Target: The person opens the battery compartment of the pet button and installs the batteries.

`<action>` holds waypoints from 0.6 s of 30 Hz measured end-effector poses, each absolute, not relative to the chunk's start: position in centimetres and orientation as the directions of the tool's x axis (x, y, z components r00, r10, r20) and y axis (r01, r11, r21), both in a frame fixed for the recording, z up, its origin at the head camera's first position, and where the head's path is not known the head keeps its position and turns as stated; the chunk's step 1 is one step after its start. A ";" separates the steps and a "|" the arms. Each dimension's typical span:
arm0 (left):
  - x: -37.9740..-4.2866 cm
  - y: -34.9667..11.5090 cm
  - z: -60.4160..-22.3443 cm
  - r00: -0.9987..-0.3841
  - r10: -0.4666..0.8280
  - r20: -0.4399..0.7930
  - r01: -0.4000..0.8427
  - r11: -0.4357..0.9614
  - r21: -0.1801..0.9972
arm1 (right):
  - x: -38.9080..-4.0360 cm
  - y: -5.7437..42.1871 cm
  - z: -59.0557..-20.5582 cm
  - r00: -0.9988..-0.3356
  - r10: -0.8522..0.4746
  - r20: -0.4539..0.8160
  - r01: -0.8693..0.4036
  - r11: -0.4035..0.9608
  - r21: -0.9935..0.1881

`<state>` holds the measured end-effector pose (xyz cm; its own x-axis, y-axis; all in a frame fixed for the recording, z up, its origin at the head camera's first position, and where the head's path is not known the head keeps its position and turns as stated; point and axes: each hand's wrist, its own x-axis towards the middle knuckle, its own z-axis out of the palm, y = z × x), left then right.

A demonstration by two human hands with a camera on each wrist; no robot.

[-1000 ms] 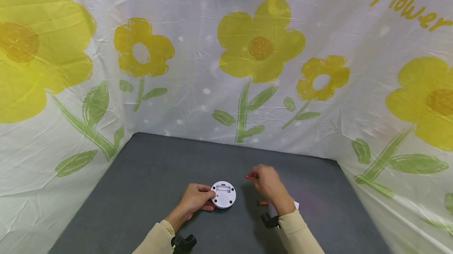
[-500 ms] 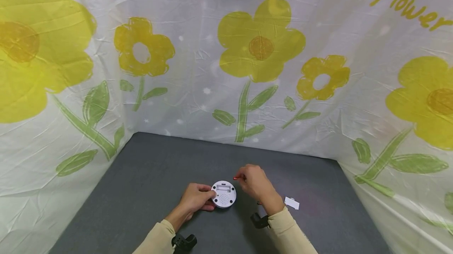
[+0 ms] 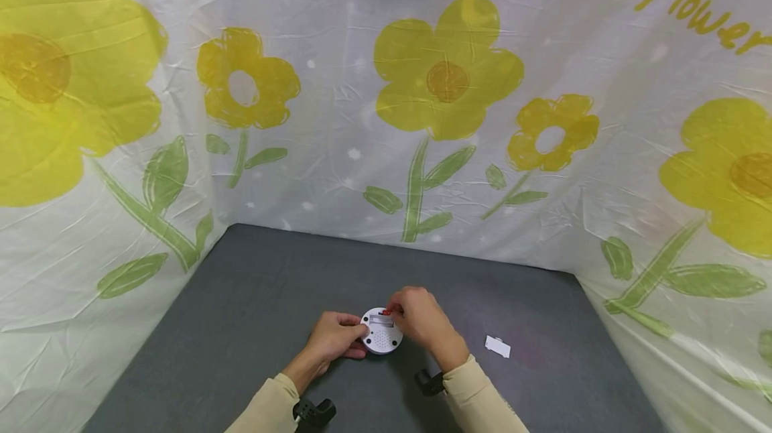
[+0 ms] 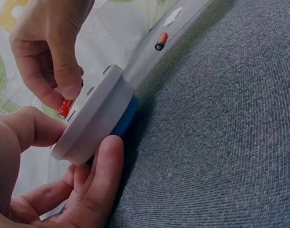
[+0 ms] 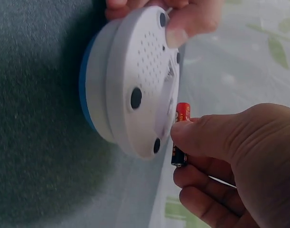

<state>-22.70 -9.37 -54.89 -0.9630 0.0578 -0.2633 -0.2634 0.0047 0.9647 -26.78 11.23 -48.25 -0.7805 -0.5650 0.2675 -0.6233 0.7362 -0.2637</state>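
Note:
A round white device with a blue lower rim, a speaker-hole pattern and dark round feet lies underside up. My left hand grips its left edge, thumb on the upper face and fingers beneath, as the left wrist view shows. Between thumb and fingers my right hand pinches a red and black battery. It is close over the uncovered battery compartment, with springs visible at one end. A second battery lies on the grey cloth; in the head view the right arm hides it.
A small white battery cover lies on the grey tabletop to the right of the right wrist. A white curtain printed with yellow flowers encloses the table's back and sides.
My right hand has moved left with its battery, from right of the device to above its compartment. The white cover has come into full view. The left hand and device stay put.

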 end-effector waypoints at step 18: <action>-22.8 -9.4 -55.1 -0.963 0.062 -0.264 -0.265 0.001 0.964 | -26.2 9.5 -48.7 -0.783 -0.580 0.224 -0.616 0.772 -0.158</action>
<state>-22.84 -9.45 -55.12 -0.9625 0.0618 -0.2641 -0.2646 0.0012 0.9644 -26.17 9.45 -48.71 -0.7834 -0.5799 0.2237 -0.6162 0.7716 -0.1578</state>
